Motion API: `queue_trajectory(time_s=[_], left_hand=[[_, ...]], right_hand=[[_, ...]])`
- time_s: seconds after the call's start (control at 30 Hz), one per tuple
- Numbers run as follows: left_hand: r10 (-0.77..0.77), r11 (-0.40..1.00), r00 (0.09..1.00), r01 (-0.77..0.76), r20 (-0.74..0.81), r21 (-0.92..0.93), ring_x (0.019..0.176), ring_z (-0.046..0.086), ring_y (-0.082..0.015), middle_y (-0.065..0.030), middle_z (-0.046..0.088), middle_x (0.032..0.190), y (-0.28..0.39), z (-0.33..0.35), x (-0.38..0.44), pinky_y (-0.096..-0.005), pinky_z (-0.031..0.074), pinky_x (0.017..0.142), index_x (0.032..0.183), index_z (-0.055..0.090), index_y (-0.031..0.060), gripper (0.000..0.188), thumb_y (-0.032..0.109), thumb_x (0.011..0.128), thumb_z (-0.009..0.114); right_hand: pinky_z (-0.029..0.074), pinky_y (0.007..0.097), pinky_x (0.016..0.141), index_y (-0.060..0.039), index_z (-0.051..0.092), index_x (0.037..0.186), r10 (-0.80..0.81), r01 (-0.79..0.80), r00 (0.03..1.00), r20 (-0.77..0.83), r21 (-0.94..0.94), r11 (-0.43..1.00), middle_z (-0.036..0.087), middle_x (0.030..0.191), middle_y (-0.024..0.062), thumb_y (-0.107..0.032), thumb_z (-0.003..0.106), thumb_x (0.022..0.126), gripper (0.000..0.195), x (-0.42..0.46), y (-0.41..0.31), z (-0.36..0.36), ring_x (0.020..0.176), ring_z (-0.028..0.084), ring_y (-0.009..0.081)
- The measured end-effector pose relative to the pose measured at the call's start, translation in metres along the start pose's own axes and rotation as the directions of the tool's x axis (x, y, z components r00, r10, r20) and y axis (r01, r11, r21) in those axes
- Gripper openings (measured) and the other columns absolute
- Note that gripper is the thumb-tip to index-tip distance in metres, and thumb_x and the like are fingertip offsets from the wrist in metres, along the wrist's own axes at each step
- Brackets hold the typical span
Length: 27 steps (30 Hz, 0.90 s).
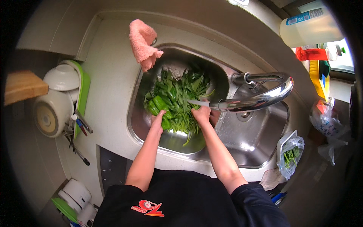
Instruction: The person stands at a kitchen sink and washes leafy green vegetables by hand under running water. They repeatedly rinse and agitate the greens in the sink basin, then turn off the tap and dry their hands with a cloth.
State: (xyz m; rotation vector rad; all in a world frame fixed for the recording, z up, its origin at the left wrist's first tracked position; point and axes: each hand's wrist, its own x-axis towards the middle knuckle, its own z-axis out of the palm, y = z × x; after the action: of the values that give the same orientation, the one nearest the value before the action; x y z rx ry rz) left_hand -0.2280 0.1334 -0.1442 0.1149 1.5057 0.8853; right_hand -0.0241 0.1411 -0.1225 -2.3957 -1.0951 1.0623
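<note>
Leafy green vegetables (181,99) with long stems fill much of the left basin of a steel double sink (136,133). My left hand (158,120) is at the near left of the greens, its thumb against bright green peppers (158,106) and its other fingers mostly hidden. Closed around stems at the right side of the bunch is my right hand (202,114). The curved chrome faucet (255,96) reaches over this basin, its spout end just above my right hand. Water runs from it onto the greens.
A pink cloth (143,45) hangs behind the left basin. Bowls and a pot (46,113) stand in a green rack (83,96) at left. Right of the sink sits a plastic bag (292,157) with greens. Bottles (312,28) and a sponge (319,76) line the right ledge.
</note>
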Motion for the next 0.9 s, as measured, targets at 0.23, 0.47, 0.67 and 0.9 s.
queue_trajectory(time_s=[0.23, 0.47, 0.67, 0.9], left_hand=[[-0.004, 1.0, 0.958, 0.009, 0.288, -0.016, 0.103, 0.053, -0.0211, -0.0087, 0.055, 0.113, 0.02, 0.035, 0.021, -0.0357, 0.045, 0.087, 0.119, 0.045, 0.0025, 0.06, 0.02, 0.07, 0.074], [-0.108, 0.991, 0.87, 0.057, 0.481, 0.119, 0.098, 0.056, -0.0194, -0.0092, 0.055, 0.109, 0.058, 0.044, 0.001, -0.0339, 0.048, 0.084, 0.121, 0.044, 0.0019, 0.06, 0.023, 0.071, 0.07], [-0.047, 0.973, 0.877, -0.069, 0.478, 0.222, 0.091, 0.057, -0.0175, -0.0075, 0.058, 0.1, 0.095, 0.046, -0.043, -0.0308, 0.047, 0.08, 0.116, 0.049, 0.002, 0.054, 0.02, 0.069, 0.069], [0.343, 0.695, 0.847, -0.52, 0.406, 0.498, 0.091, 0.058, -0.0165, -0.0082, 0.06, 0.102, 0.111, 0.039, -0.055, -0.0298, 0.046, 0.082, 0.114, 0.05, 0.0013, 0.05, 0.011, 0.068, 0.069]], right_hand=[[0.044, 0.035, 0.089, -0.0053, 0.019, 0.138, -0.033, -0.161, 0.955, 0.295, 0.608, 0.778, 0.047, 0.122, 0.0145, -0.034, 0.082, 0.062, 0.102, 0.029, -0.009, 0.023, 0.106, 0.051, 0.0251], [0.048, 0.0312, 0.08, -0.0038, 0.046, 0.117, -0.012, -0.363, 0.913, 0.408, 0.826, 0.431, 0.057, 0.106, 0.0072, -0.014, 0.074, 0.073, 0.054, 0.007, -0.019, -0.008, 0.093, 0.056, 0.018], [0.045, 0.0304, 0.084, -0.0024, 0.046, 0.119, -0.015, -0.131, 0.987, 0.157, 0.869, 0.477, 0.057, 0.111, 0.0098, -0.013, 0.07, 0.077, 0.049, -0.022, -0.004, -0.019, 0.097, 0.056, 0.0174], [0.037, 0.0383, 0.096, -0.0051, 0.024, 0.138, -0.133, 0.12, 0.98, -0.15, -0.093, 0.988, 0.047, 0.125, 0.0217, -0.021, 0.072, 0.071, 0.084, -0.027, 0.0, -0.021, 0.113, 0.048, 0.0339]])
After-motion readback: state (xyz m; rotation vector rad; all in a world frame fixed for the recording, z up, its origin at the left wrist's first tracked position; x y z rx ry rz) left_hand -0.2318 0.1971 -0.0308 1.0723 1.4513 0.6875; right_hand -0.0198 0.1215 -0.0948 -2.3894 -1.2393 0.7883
